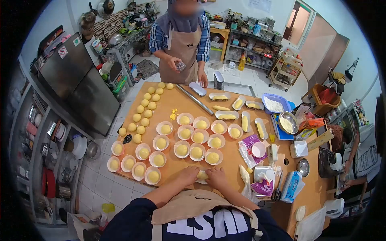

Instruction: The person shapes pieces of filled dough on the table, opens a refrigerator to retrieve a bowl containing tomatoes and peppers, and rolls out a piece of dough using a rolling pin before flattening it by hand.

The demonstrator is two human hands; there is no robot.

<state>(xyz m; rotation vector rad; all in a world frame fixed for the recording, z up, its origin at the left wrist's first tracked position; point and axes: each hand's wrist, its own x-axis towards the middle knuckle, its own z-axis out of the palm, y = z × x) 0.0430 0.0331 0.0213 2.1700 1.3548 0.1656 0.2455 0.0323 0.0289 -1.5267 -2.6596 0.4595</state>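
Observation:
At the near edge of the wooden table, my left hand (188, 176) and my right hand (217, 178) close in from either side on a piece of pale dough (202, 175). Fingers of both hands are bent around it and hide much of it. Just beyond them stand several dough balls in white paper cups, the nearest being a cupped dough ball (212, 158). More cupped balls, such as this one (153, 176), are at the left. Bare dough balls (140, 109) line the far left side.
Across the table (177, 116), a person (181, 44) holds a dark speckled lump beside a metal rolling pin (195, 99). Filled oval paper cups (226, 115) lie at the right, near a flour tub (274, 104), a metal bowl (288, 122), scissors (276, 194) and a piping bag (245, 176).

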